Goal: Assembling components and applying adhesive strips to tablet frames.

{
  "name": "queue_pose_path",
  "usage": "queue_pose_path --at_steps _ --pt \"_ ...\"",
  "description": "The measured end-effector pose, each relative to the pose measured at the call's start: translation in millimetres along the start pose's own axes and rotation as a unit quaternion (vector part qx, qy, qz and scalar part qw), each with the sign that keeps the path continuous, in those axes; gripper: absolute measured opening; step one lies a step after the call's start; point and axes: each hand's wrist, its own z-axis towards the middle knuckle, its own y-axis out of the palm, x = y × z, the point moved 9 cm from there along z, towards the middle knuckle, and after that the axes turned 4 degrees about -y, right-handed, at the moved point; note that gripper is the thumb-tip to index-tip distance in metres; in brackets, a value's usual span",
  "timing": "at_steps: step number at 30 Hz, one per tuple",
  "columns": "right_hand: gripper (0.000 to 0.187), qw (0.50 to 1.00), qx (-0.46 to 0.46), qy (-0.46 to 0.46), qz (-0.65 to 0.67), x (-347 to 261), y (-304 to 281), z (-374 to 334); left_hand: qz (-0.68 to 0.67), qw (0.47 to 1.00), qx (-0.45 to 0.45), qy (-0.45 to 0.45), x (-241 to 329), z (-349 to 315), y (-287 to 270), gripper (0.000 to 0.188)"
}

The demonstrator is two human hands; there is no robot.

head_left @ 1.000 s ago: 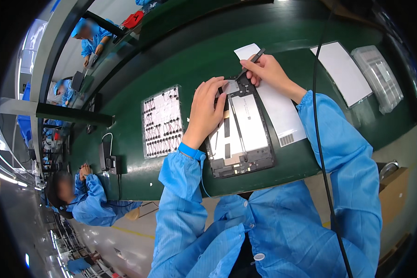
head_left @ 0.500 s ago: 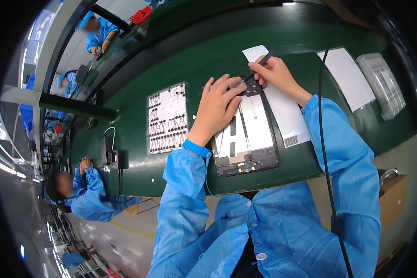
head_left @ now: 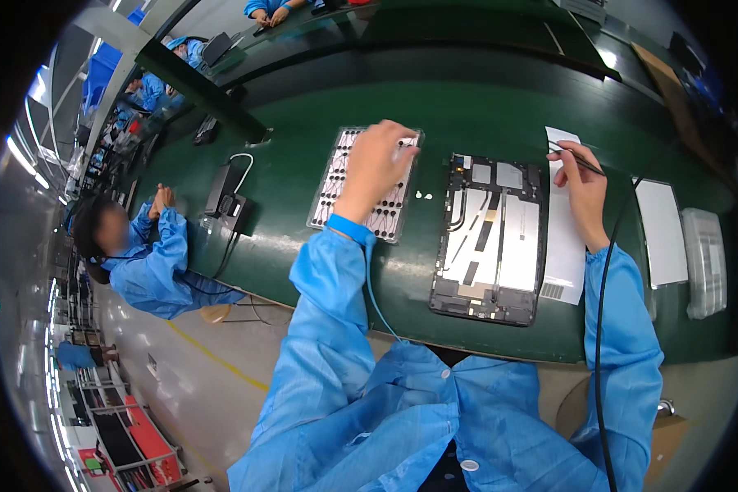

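Your right hand point(head_left: 582, 182) grasps dark tweezers point(head_left: 594, 167) over the white sheet point(head_left: 562, 246); your left hand point(head_left: 373, 170) is over the parts tray point(head_left: 334, 161), its grip impossible to tell. Between them, the opened tablet point(head_left: 512, 246) lies near the green bench's point(head_left: 476, 111) front edge. Green surface separates tray and tablet and stretches behind both. A co-worker point(head_left: 143, 266) is leftward.

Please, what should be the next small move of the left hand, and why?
Perhaps the left hand should pinch one of the black parts: it is over their tray, while the right hand holds tweezers beside the opened device.
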Motion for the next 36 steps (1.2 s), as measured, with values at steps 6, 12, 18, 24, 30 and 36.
queue_pose_path --at_steps 6,12,18,24,30,36 --pt "0.024 0.997 -0.058 -0.036 -0.023 -19.7 14.9 -5.2 -0.027 0.981 0.042 -0.189 -83.9 -10.7 11.3 0.016" --pt "0.025 0.989 -0.14 -0.047 -0.025 -41.2 47.3 -12.2 0.04 0.971 0.06 -0.226 -103.6 -9.8 14.6 0.016" --pt "0.021 0.964 -0.257 -0.049 -0.049 -70.1 119.8 -2.6 0.142 0.971 0.077 -0.174 -96.2 -9.5 21.7 0.013" --pt "0.02 0.96 -0.281 0.019 -0.009 -58.5 207.6 32.2 -0.001 0.98 0.074 -0.184 -109.5 -14.5 11.9 0.012" --pt "0.02 0.961 -0.256 -0.062 -0.083 -20.0 263.9 46.8 -0.335 0.911 0.009 -0.239 -103.6 -25.0 2.2 0.018" --pt "0.02 0.942 -0.316 -0.066 -0.095 -13.0 280.7 35.3 -0.338 0.921 0.022 -0.193 -97.2 -23.0 -22.2 0.016"
